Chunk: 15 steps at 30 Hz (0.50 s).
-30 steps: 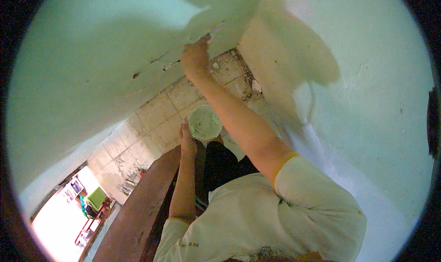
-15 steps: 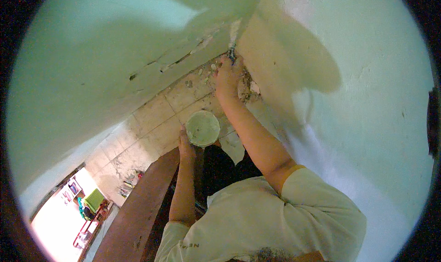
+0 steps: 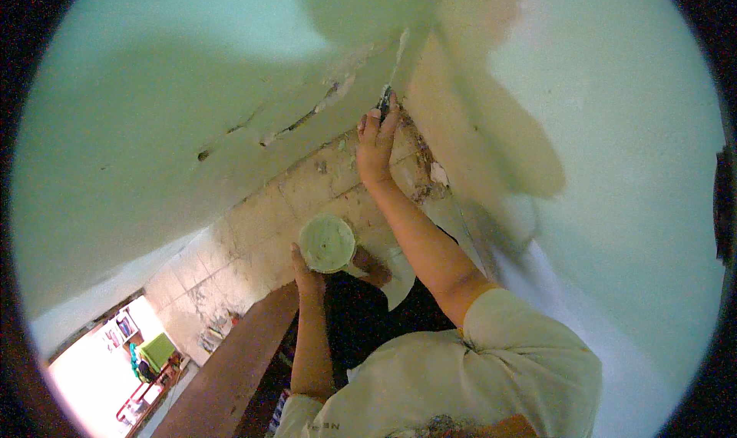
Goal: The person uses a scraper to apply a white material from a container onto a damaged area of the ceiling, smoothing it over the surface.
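My right hand point(image 3: 375, 142) reaches into the wall corner, its fingers closed round a small dark putty knife point(image 3: 386, 96). The knife's tip is at the corner, just below a pale strip of filler point(image 3: 401, 46); whether it touches the wall is hard to tell. My left hand point(image 3: 307, 275) grips a round tub point(image 3: 328, 242) from its left side. Pale green paste lies inside the tub, above my dark-clothed legs. Cracks and holes point(image 3: 299, 123) run along the green left wall point(image 3: 153, 115).
Rubble and flakes lie along the foot of the walls on the tiled floor point(image 3: 261, 215). A brown wooden board point(image 3: 230, 361) stands at my left. Beyond it, a bright opening shows a green item point(image 3: 157, 351) and a red rack. The right wall point(image 3: 629, 169) rises close by.
My right hand and the knife have shifted slightly in the corner, and the wrist has turned. The tub has moved a little left and nearer to me with my left hand. The view has tilted slightly.
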Tool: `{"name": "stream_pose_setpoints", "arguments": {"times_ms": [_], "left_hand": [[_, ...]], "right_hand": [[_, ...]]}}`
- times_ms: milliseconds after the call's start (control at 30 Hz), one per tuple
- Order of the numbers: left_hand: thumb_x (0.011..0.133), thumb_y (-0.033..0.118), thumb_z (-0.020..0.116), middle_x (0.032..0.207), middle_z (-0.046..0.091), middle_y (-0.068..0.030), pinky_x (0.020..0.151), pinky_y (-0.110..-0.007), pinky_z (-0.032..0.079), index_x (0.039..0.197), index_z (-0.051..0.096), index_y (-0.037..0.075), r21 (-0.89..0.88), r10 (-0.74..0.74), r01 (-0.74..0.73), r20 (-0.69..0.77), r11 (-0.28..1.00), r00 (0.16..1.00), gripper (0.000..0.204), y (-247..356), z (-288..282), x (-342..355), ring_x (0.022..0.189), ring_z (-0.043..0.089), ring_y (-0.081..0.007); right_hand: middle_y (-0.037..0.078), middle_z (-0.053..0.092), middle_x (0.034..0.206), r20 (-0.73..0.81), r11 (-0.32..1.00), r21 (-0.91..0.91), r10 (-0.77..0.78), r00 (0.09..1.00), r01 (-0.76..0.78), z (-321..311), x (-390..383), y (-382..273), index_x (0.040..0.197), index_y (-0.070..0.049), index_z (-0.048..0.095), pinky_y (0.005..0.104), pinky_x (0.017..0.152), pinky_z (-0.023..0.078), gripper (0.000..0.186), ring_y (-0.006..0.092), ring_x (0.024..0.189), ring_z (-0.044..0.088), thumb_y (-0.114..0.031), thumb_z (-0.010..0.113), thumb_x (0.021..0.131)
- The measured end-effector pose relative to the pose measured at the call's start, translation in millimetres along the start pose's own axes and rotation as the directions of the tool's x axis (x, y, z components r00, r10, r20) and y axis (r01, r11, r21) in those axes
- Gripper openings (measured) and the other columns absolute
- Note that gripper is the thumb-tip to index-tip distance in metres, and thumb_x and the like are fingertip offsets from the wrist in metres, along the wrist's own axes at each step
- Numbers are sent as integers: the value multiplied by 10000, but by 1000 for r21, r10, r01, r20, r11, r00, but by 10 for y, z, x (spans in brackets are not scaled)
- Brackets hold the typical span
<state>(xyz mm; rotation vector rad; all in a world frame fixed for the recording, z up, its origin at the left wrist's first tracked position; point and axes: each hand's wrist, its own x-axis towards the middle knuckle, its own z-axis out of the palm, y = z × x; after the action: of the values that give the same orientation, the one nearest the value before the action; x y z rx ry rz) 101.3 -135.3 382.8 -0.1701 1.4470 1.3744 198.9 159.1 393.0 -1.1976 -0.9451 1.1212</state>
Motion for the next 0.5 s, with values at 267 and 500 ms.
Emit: {"name": "stream_pose_setpoints", "arguments": {"times_ms": [267,500], "left_hand": [[973,656,314,1450,462,-156,1099,-475,364,1437,408,29,-78,186,-180,80,981,979,785,-282,-200,1184,1340,432,-319],[989,605,361,1429,481,-135,1090,-460,378,1408,434,32,-166,272,-247,145,955,951,714,-649,-229,2155,1325,450,-296]], "right_hand": [[291,360,1449,166,946,-226,-199,966,234,252,107,768,1441,82,250,425,1121,300,544,369,1361,370,-218,442,1030],[292,435,1364,204,832,-236,-462,863,502,-132,102,1323,1419,93,283,429,1043,374,511,389,1222,479,-181,458,1025]]}}
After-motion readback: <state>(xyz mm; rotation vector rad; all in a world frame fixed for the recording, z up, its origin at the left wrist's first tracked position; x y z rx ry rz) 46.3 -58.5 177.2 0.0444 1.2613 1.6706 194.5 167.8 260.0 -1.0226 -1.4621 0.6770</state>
